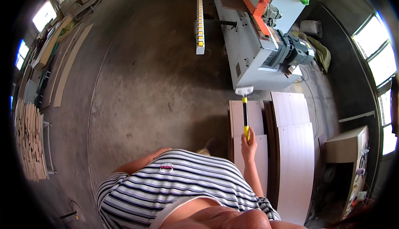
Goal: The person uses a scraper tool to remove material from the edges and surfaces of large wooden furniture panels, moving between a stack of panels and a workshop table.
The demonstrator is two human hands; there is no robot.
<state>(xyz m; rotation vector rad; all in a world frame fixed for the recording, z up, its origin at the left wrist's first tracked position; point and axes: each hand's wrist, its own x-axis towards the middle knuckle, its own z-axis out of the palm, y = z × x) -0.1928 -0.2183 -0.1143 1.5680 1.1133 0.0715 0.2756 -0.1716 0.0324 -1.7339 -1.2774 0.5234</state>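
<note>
My right hand point(249, 145) is closed around the lower end of a long-handled scraper point(245, 115). The handle is black and yellow, and a wide pale head sits at its far end, pointing away from me. Below the scraper lies a stack of pale wood-grain panels point(250, 154); whether the tool touches them I cannot tell. My left forearm point(139, 164) bends in toward my waist, and the striped shirt hides the fingers of that hand.
A second panel stack point(293, 158) stands to the right. Ahead is a white and orange machine point(249, 63) with a motor point(297, 50), beside a roller rail point(200, 29). Thin wooden strips point(31, 142) are piled at left. A workbench point(347, 146) stands far right.
</note>
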